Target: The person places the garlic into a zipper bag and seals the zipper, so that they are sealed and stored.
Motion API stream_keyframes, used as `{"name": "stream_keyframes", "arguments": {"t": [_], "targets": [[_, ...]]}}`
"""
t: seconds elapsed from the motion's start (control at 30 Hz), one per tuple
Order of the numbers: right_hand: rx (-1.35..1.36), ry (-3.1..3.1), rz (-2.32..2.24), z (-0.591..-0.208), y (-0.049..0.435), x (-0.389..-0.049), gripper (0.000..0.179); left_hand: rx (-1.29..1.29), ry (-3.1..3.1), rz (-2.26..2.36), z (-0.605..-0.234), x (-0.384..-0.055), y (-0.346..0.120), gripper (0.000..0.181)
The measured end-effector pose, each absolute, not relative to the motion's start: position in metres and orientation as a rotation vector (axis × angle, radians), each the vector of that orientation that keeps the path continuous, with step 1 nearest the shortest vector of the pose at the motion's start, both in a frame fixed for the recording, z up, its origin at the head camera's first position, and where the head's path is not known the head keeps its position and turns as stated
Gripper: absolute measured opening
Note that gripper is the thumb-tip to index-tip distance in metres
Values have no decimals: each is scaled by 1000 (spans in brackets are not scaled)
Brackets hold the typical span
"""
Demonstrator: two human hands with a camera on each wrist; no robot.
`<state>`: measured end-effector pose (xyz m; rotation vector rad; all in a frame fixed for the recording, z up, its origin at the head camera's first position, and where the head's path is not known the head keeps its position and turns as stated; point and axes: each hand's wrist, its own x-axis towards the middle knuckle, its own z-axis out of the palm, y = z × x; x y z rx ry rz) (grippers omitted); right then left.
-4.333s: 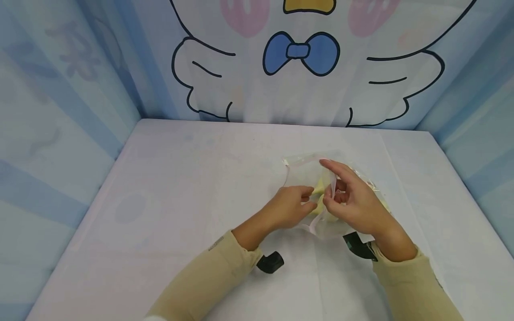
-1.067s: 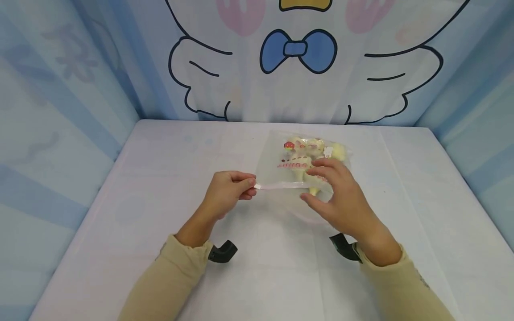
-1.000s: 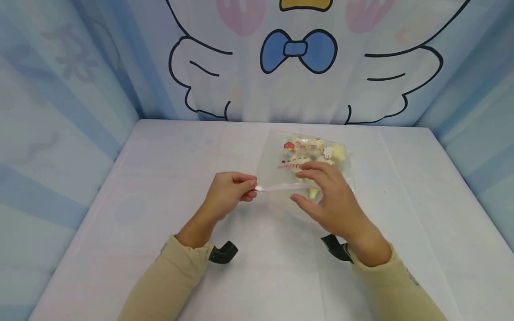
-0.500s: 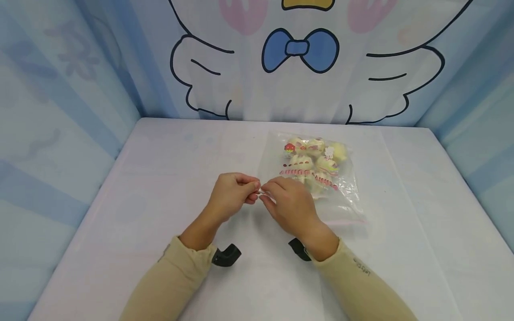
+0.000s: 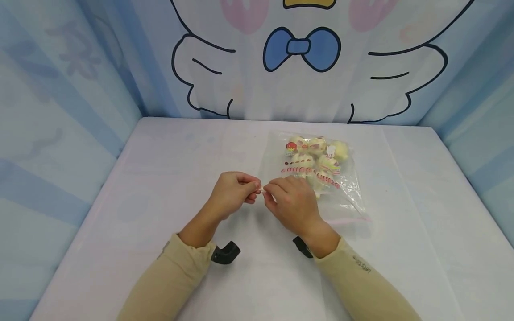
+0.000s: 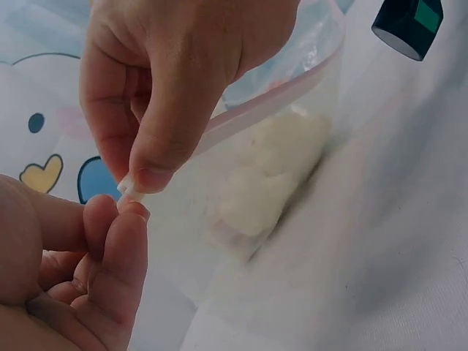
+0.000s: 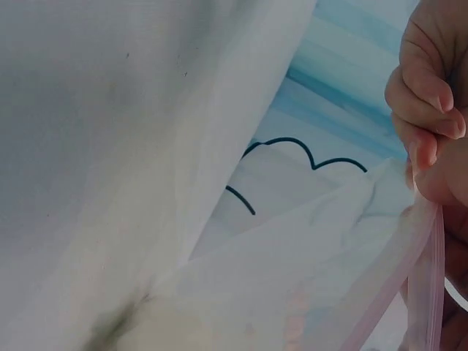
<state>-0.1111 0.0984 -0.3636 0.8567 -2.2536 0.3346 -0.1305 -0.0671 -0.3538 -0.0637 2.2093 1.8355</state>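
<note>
A clear zip bag (image 5: 345, 203) with red and pink print holds several pale yellow rounded pieces (image 5: 341, 151), their kind unclear through the plastic. My left hand (image 5: 234, 191) pinches the bag's near left corner between thumb and fingers. Right against it, my right hand (image 5: 295, 205) grips a small white zip slider (image 6: 130, 188) with thumb and forefinger at that same corner. Pink zip strips (image 7: 424, 292) run away from the fingers in the right wrist view and look parted there. From the head, the fingertips mostly hide the slider.
The bag lies on a white-covered table (image 5: 160, 178). Behind stands a curtain (image 5: 297, 89) with a cartoon figure, and pale blue cloth (image 5: 60, 133) hangs at the sides. A black wrist mount (image 5: 226, 253) juts from the left sleeve.
Earlier, both hands worked at the bag's opening farther right. Then the left hand took the corner while the right hovered spread over the bag; the right has since moved left and gripped the slider.
</note>
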Motion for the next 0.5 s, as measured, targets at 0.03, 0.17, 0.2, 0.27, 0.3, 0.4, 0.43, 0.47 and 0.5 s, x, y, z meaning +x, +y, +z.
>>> {"name": "stream_keyframes", "arguments": {"t": [0.03, 0.17, 0.2, 0.27, 0.3, 0.4, 0.43, 0.47, 0.5], "targets": [[857, -2252, 327, -363, 100, -111, 7, -61, 2210, 1833, -354, -131, -67, 11], [844, -2245, 331, -365, 106, -110, 6, -70, 2212, 1830, -355, -132, -70, 15], [841, -2244, 336, -365, 108, -110, 6, -71, 2210, 1829, -355, -132, -71, 15], [835, -2242, 345, -365, 111, -110, 6, -63, 2205, 1821, -355, -132, -72, 16], [836, -2242, 348, -365, 112, -109, 7, -46, 2218, 1802, -355, -132, -72, 16], [841, -2237, 357, -364, 114, -110, 8, 58, 2361, 1674, -356, -130, -74, 18], [841, -2235, 363, -364, 114, -110, 8, 112, 2435, 1620, -357, -129, -75, 20], [842, -2233, 370, -364, 115, -110, 8, 185, 2524, 1557, -357, -128, -76, 22], [843, -2232, 379, -364, 116, -110, 8, 264, 2615, 1489, -358, -126, -77, 24]]}}
